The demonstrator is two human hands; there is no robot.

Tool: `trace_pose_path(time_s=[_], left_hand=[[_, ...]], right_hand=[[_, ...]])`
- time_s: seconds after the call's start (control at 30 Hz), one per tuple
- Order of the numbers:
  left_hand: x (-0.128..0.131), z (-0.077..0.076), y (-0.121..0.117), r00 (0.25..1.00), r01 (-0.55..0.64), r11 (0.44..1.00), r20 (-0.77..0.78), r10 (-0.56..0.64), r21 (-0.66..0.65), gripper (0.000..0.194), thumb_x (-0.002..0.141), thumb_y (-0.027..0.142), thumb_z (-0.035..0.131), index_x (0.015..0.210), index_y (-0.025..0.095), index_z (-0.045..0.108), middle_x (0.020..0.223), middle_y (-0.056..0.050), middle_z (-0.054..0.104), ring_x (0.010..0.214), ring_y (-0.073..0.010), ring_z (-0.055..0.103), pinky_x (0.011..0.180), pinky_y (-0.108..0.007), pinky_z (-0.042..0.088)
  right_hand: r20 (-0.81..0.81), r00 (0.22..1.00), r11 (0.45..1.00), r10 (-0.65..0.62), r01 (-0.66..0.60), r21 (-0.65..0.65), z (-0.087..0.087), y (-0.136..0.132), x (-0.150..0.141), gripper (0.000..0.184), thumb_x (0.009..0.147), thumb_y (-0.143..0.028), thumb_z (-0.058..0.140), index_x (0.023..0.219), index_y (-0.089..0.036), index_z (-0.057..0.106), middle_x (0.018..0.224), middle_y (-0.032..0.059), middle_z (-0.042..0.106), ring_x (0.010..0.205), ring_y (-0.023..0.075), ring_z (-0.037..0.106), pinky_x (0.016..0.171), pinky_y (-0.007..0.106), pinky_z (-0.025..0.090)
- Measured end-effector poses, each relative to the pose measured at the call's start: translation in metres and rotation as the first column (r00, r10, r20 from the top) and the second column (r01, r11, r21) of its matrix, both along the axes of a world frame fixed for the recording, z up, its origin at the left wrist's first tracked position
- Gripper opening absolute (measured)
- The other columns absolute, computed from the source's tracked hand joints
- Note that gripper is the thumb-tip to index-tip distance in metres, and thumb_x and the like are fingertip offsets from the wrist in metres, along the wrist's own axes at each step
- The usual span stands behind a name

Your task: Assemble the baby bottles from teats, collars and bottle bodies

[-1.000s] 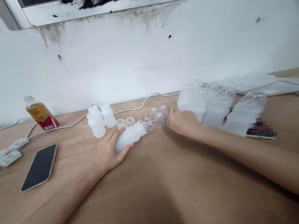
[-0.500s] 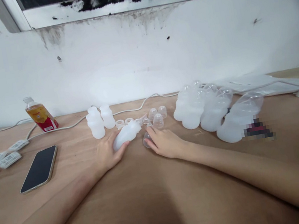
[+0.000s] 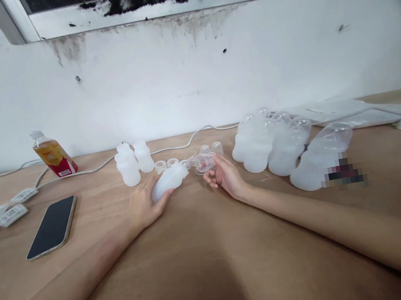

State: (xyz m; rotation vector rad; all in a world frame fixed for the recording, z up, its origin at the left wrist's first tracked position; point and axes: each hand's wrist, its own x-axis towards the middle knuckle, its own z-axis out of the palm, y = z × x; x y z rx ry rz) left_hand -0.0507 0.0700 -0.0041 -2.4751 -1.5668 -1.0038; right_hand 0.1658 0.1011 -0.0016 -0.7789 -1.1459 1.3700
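Note:
My left hand (image 3: 148,202) is wrapped round a frosted white baby bottle (image 3: 167,182), tilted with its neck pointing right and away from me. In my right hand (image 3: 223,174), the fingers pinch a clear dome cap (image 3: 205,162) just right of that neck, its open end facing left. Between bottle and cap sits a small clear teat-like piece (image 3: 186,164), partly hidden. Two white collar rings (image 3: 160,166) lie behind the held bottle. More clear dome caps (image 3: 216,148) stand behind my right hand. Two open frosted bottles (image 3: 127,167) stand at the back left.
Several capped frosted bottles (image 3: 254,151) stand in a group to the right. A phone (image 3: 52,227), white labelled plugs (image 3: 12,215) and a drink bottle (image 3: 54,155) are on the left. A white cable (image 3: 180,146) runs along the wall; plastic bags (image 3: 356,113) lie at the back right.
My right hand has lifted from the tabletop, moved slightly right and away, and turned its palm leftward, carrying the clear dome cap up. My left hand and its bottle stay in place.

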Motion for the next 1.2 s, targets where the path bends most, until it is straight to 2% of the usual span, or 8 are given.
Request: trace_pose_path(time_s=[0.27, 0.43, 0.53, 0.7, 0.87, 1.07, 1.13, 1.2], left_hand=[[-0.001, -0.001, 0.000, 1.000, 0.003, 1.000, -0.009, -0.003, -0.014, 0.043, 0.077, 0.046, 0.043, 0.111, 0.020, 0.046, 0.100, -0.007, 0.060, 0.088, -0.0239, 0.056, 0.069, -0.034, 0.046], [-0.001, 0.000, 0.000, 1.000, 0.013, 1.000, -0.021, -0.014, -0.023, 0.044, 0.076, 0.046, 0.044, 0.111, 0.020, 0.047, 0.105, -0.007, 0.058, 0.090, -0.0235, 0.057, 0.071, -0.034, 0.046], [-0.001, 0.001, -0.002, 0.998, 0.051, 0.999, -0.027, -0.051, -0.005, 0.043, 0.075, 0.045, 0.046, 0.110, 0.020, 0.047, 0.104, -0.007, 0.058, 0.090, -0.0230, 0.057, 0.071, -0.033, 0.047], [0.000, 0.002, -0.005, 0.990, 0.133, 0.991, -0.057, -0.132, 0.021, 0.042, 0.074, 0.043, 0.048, 0.109, 0.018, 0.049, 0.096, -0.007, 0.062, 0.083, -0.0212, 0.059, 0.069, -0.031, 0.047], [0.001, 0.001, -0.008, 0.992, 0.113, 0.994, -0.060, -0.111, 0.014, 0.043, 0.074, 0.041, 0.048, 0.110, 0.017, 0.048, 0.089, -0.006, 0.063, 0.075, -0.0203, 0.060, 0.063, -0.030, 0.047], [0.010, 0.015, -0.017, 0.986, 0.163, 0.979, 0.033, -0.161, -0.125, 0.038, 0.074, 0.037, 0.049, 0.103, 0.014, 0.054, 0.084, -0.005, 0.063, 0.072, -0.0182, 0.057, 0.062, -0.026, 0.043], [0.011, 0.021, -0.020, 0.976, 0.204, 0.946, 0.125, -0.178, -0.251, 0.037, 0.075, 0.039, 0.048, 0.101, 0.014, 0.056, 0.082, -0.004, 0.063, 0.068, -0.0168, 0.056, 0.059, -0.025, 0.041], [0.010, 0.024, -0.020, 0.949, 0.269, 0.884, 0.262, -0.175, -0.383, 0.037, 0.075, 0.041, 0.047, 0.099, 0.015, 0.057, 0.079, -0.002, 0.062, 0.066, -0.0157, 0.054, 0.056, -0.023, 0.039]], right_hand=[[0.040, 0.997, 0.997, 0.062, -0.064, 0.038, -0.003, 0.000, 0.000, 0.030, 0.071, -0.046, 0.048, 0.084, -0.022, 0.035, 0.080, -0.0005, 0.054, 0.046, 0.0076, 0.050, 0.031, 0.016, 0.028], [0.159, 0.980, 0.981, 0.122, -0.143, 0.131, -0.005, -0.002, 0.000, 0.030, 0.074, -0.041, 0.049, 0.093, -0.023, 0.036, 0.073, -0.0022, 0.048, 0.053, 0.0102, 0.054, 0.033, 0.016, 0.033], [0.234, 0.962, 0.967, 0.138, -0.183, 0.180, -0.003, -0.005, 0.000, 0.030, 0.075, -0.039, 0.048, 0.097, -0.022, 0.036, 0.081, 0.0002, 0.047, 0.058, 0.0102, 0.054, 0.034, 0.017, 0.036], [0.359, 0.914, 0.914, 0.188, -0.297, 0.276, 0.001, -0.012, -0.002, 0.032, 0.075, -0.034, 0.050, 0.100, -0.023, 0.034, 0.096, 0.0038, 0.045, 0.062, 0.0097, 0.054, 0.042, 0.021, 0.042], [0.412, 0.893, 0.913, 0.181, -0.309, 0.267, 0.002, -0.014, -0.002, 0.035, 0.074, -0.031, 0.053, 0.101, -0.022, 0.032, 0.089, 0.0022, 0.048, 0.061, 0.0086, 0.053, 0.051, 0.023, 0.043], [0.440, 0.876, 0.899, 0.196, -0.340, 0.275, 0.002, -0.015, 0.001, 0.035, 0.075, -0.030, 0.052, 0.103, -0.021, 0.033, 0.079, -0.0010, 0.049, 0.061, 0.0091, 0.054, 0.060, 0.026, 0.043], [0.453, 0.866, 0.889, 0.212, -0.364, 0.279, 0.002, -0.016, 0.001, 0.034, 0.076, -0.030, 0.051, 0.103, -0.022, 0.033, 0.084, -0.0003, 0.049, 0.062, 0.0090, 0.055, 0.062, 0.026, 0.044], [0.472, 0.853, 0.877, 0.221, -0.386, 0.288, 0.005, -0.017, 0.002, 0.033, 0.077, -0.031, 0.050, 0.103, -0.023, 0.032, 0.089, 0.0009, 0.048, 0.063, 0.0091, 0.056, 0.063, 0.026, 0.045]])
